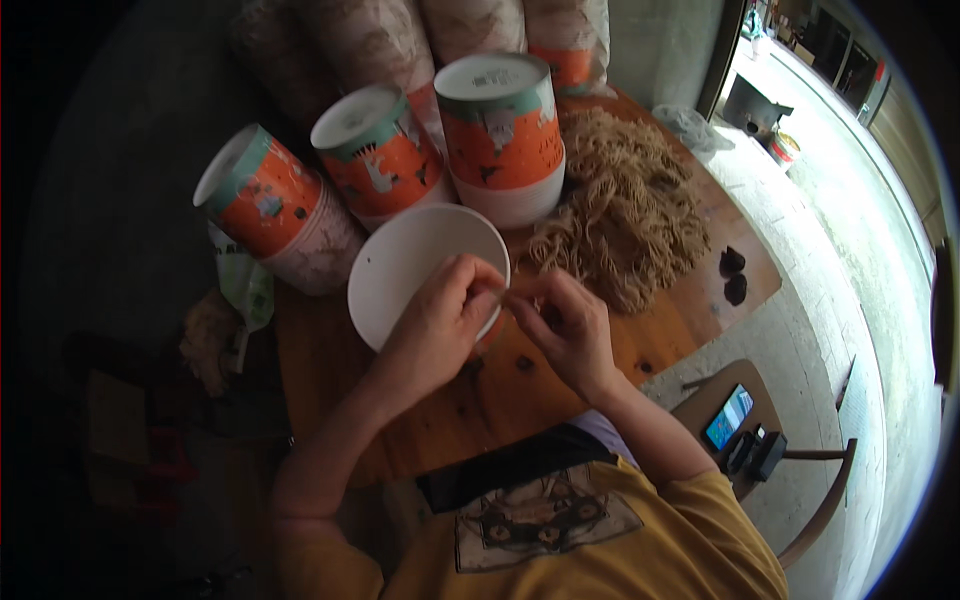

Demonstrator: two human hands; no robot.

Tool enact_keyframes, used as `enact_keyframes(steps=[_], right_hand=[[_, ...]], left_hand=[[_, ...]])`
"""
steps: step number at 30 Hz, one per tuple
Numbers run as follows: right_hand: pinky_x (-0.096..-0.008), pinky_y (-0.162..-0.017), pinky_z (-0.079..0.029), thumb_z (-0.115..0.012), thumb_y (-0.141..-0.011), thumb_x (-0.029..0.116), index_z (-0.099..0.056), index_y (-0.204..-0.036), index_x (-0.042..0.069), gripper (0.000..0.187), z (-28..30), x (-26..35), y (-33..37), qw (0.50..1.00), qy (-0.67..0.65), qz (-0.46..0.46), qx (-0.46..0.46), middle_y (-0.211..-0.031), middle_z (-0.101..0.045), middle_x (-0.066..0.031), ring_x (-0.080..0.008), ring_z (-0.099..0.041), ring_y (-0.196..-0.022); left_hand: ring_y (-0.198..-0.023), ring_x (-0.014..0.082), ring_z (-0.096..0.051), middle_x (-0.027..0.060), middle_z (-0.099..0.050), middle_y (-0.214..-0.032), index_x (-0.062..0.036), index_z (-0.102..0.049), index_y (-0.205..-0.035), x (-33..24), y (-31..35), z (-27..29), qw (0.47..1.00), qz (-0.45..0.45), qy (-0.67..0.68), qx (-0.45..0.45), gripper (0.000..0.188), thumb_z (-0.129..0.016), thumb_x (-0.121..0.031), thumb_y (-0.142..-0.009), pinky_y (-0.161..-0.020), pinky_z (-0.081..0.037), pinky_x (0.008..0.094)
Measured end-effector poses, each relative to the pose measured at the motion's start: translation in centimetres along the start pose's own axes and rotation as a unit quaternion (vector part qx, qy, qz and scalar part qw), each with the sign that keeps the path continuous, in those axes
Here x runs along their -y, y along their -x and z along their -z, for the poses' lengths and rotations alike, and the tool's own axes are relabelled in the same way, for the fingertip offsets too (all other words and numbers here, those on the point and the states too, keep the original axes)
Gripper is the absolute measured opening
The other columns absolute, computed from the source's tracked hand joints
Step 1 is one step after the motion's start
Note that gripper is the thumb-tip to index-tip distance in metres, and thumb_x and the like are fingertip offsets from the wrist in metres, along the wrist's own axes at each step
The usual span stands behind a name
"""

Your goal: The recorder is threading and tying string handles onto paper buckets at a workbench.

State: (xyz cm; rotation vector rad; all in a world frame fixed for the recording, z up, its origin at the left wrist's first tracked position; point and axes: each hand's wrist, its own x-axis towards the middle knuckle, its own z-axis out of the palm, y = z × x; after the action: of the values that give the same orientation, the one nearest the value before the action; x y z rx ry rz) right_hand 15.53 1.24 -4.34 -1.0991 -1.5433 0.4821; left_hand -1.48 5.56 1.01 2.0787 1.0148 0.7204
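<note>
A white paper tub stands mouth up on the wooden table in front of me, with a small dark speck on its inner wall. My left hand reaches over its near right rim, fingers closed in a pinch. Just right of that rim, my right hand is closed too, thumb and forefinger together. The fingertips of both hands nearly meet; whatever lies between them is too small to make out. To the right of the tub spreads a heap of tan looped cord.
Behind the tub stand three upside-down stacks of orange and green printed tubs, the left stack leaning. Bagged tubs line the back. Dark small pieces lie at the table's right. A chair holds a lit phone and black items.
</note>
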Motion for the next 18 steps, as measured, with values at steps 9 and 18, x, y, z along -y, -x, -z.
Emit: enact_keyframes(steps=[9,18], right_hand=[[-0.0262,-0.044,-0.045,-0.066,-0.085,0.009,-0.06,-0.092,0.004,0.01,-0.1,0.3,0.0,1.0,-0.019,-0.023,0.002,-0.081,-0.061,-0.0055,-0.0114,-0.059,-0.053],[-0.0261,-0.043,-0.046,-0.066,-0.086,0.01,-0.06,-0.092,0.003,0.011,0.0,0.1,0.0,0.999,-0.033,-0.031,0.007,-0.08,-0.062,-0.0063,-0.0117,-0.059,-0.053]], left_hand=[[-0.087,0.0204,-0.06,0.011,-0.056,-0.094,0.0007,-0.053,-0.099,-0.2,0.3,-0.1,1.0,0.011,0.028,-0.006,0.01,-0.055,-0.007,-0.093,-0.078,-0.048,0.0322],[-0.09,0.0075,-0.054,0.0012,-0.058,-0.096,-0.0022,-0.055,-0.102,0.6,-0.1,0.1,0.997,0.043,0.059,0.02,0.014,-0.055,-0.015,-0.096,-0.082,-0.044,0.0234]])
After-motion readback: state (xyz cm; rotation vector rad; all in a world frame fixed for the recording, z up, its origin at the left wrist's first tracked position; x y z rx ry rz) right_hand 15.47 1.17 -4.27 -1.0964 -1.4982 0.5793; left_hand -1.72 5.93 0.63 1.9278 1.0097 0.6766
